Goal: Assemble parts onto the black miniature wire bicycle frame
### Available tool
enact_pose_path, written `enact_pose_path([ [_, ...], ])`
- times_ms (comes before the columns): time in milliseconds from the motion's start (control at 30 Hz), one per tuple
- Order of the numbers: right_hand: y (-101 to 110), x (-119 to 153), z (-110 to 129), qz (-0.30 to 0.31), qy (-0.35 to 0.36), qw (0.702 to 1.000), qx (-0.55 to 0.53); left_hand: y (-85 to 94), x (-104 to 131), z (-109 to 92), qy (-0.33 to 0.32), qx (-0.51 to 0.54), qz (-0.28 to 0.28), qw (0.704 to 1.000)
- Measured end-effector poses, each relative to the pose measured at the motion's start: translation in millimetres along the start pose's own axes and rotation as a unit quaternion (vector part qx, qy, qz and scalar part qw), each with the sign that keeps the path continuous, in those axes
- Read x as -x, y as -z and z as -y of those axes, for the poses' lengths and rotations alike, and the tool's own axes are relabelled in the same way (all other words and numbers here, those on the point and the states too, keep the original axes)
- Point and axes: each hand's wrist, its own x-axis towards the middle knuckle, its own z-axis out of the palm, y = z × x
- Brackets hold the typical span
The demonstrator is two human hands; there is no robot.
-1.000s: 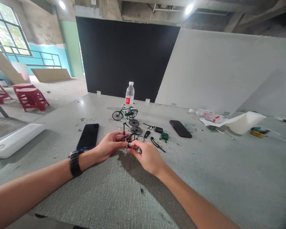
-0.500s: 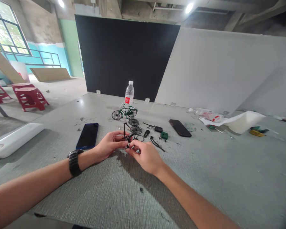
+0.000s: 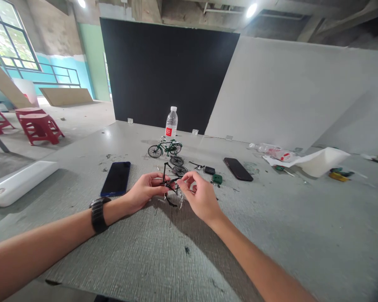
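Both forearms are bare, with no sleeves in view. A black link-band wristwatch [image 3: 98, 214] circles the left wrist.

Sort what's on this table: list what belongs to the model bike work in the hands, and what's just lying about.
In the work:
left hand and right hand, both pinching the small black bike frame
two loose wheels
small black parts
finished green model bike

Lying about:
blue phone
black phone
water bottle
white paper
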Motion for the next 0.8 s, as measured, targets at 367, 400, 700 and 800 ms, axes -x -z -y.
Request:
enact_pose_path([
  [367,-5,-5,-10,0.068,-0.034,0.984,-0.161,3.8,-2,5,0.002,-0.03,0.037,0.999],
  [400,-6,-4,-11,0.069,-0.033,0.984,-0.158,4.1,-2,5,0.003,-0.033,0.038,0.999],
  [700,-5,-3,-12,0.04,-0.001,0.993,-0.11,2.1,-1,2,-0.006,-0.051,0.056,0.997],
  [800,-5,-3,-11,0.031,-0.011,0.991,-0.13,2.6,-1,2,0.008,-0.064,0.059,0.996],
])
